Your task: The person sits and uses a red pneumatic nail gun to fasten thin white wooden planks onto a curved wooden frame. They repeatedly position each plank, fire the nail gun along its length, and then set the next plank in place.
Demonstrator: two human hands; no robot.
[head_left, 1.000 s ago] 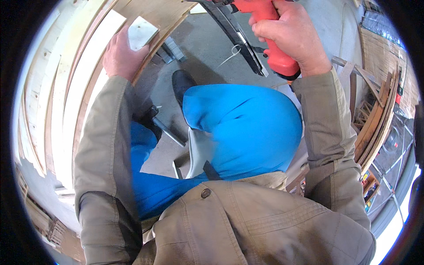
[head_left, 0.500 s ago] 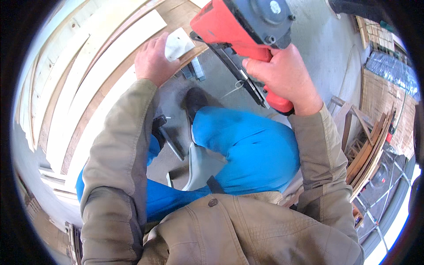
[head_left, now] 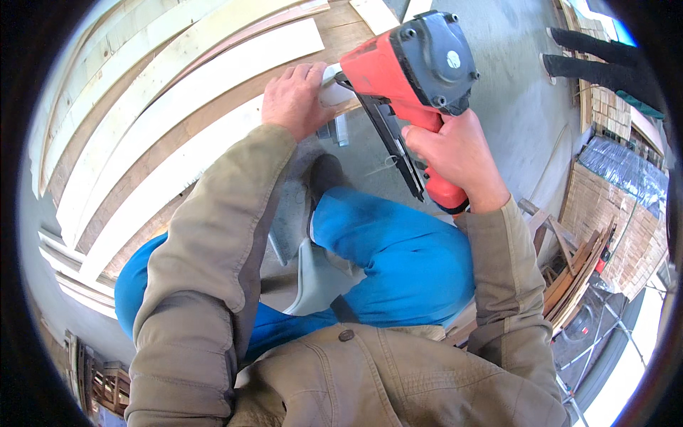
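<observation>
My right hand (head_left: 462, 156) is closed around the grip of a red and dark grey nail gun (head_left: 405, 67), its black magazine (head_left: 393, 146) slanting down toward me. The gun's nose is at a small white wooden piece (head_left: 334, 91) at the end of a pale board; contact is hard to make out. My left hand (head_left: 294, 101) grips that piece beside the nose, fingers over its far side, and the gun partly hides it. Long pale boards (head_left: 206, 60) lie side by side to the left, over brown wood.
I sit with blue-trousered legs (head_left: 395, 249) near a light grey seat (head_left: 313, 281). A person's dark legs (head_left: 594, 57) stand far right. Wrapped wood stacks (head_left: 615, 192), loose brown planks (head_left: 580, 274) and a metal frame (head_left: 612, 317) are on the right. Grey floor (head_left: 519, 92) lies beyond the gun.
The gun's nose has come in over the white piece, covering more of it. My left hand keeps hold there. The view has shifted, bringing the other person's legs further in.
</observation>
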